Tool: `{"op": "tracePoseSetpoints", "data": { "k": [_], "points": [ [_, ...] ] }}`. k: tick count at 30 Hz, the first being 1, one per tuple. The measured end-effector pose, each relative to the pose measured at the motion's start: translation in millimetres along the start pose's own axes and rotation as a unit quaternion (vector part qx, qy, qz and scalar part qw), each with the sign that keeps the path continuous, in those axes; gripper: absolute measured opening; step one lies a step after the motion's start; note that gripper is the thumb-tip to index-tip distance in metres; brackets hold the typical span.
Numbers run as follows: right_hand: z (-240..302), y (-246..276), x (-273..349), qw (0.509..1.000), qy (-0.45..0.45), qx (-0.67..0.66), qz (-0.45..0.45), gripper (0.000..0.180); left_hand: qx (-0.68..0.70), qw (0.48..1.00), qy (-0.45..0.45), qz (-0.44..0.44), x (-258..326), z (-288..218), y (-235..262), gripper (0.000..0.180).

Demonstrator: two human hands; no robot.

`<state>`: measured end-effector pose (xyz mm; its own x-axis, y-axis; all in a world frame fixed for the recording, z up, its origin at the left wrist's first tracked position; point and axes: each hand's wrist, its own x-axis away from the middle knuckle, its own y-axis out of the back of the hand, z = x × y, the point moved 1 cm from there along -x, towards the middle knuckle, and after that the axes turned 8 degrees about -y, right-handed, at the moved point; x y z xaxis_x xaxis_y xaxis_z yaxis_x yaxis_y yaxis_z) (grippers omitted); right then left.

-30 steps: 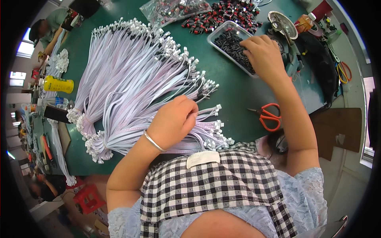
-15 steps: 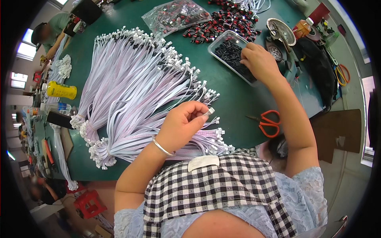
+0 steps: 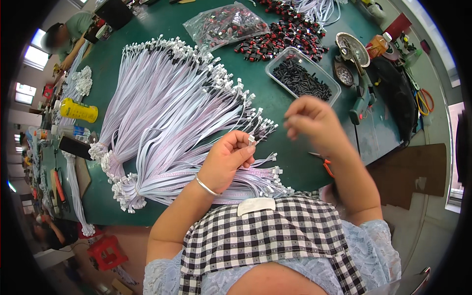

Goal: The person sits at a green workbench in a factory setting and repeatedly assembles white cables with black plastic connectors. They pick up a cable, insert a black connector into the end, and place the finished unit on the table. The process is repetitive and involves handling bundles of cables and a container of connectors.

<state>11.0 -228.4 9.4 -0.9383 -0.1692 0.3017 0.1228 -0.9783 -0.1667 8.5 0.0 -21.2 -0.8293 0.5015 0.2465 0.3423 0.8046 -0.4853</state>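
My left hand (image 3: 227, 162) pinches a small white connector (image 3: 251, 140) at the end of a flat ribbon cable. Around and beneath that hand fans a large pile of white and pinkish ribbon cables (image 3: 157, 108), their connector ends spread toward the right. My right hand (image 3: 317, 125) hovers over the table, just below a clear plastic box (image 3: 317, 68) that holds many short black tubes (image 3: 300, 81). Its fingers are drawn together and blurred by motion; whatever may be between them is too small to make out. Orange-handled scissors (image 3: 328, 168) lie partly hidden behind my right forearm.
Red and black parts (image 3: 280, 42) lie heaped at the back beside a clear bag (image 3: 226, 24) of similar pieces. To the right are a metal dish (image 3: 355, 46) and a green hand tool (image 3: 361, 101). A yellow bottle (image 3: 78, 110) stands left. Another person (image 3: 73, 37) sits far left.
My right hand has come out of the plastic box and moved down toward my left hand. The left hand still holds the connector, now turned more upright. The whole view has shifted slightly.
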Motion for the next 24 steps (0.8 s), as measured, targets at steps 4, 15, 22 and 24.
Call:
{"op": "tracePoseSetpoints", "data": {
  "k": [4, 15, 22, 24],
  "points": [
    [-29, -35, 11, 0.995, -0.050, -0.085, 0.014, 0.011, 0.018, 1.000, 0.003, 0.001, 1, 0, 2, 0.011],
    [-31, -40, 7, 0.996, -0.048, -0.078, 0.007, 0.014, 0.007, 1.000, 0.021, -0.004, 0, -2, 1, 0.012],
    [-31, -41, 7, 0.997, -0.052, -0.052, 0.009, 0.015, 0.002, 1.000, 0.024, -0.007, 1, -2, 1, 0.013],
    [-31, -41, 7, 0.998, -0.053, -0.044, 0.008, 0.014, 0.003, 1.000, 0.022, -0.006, 1, -2, 0, 0.013]
  ]
}}
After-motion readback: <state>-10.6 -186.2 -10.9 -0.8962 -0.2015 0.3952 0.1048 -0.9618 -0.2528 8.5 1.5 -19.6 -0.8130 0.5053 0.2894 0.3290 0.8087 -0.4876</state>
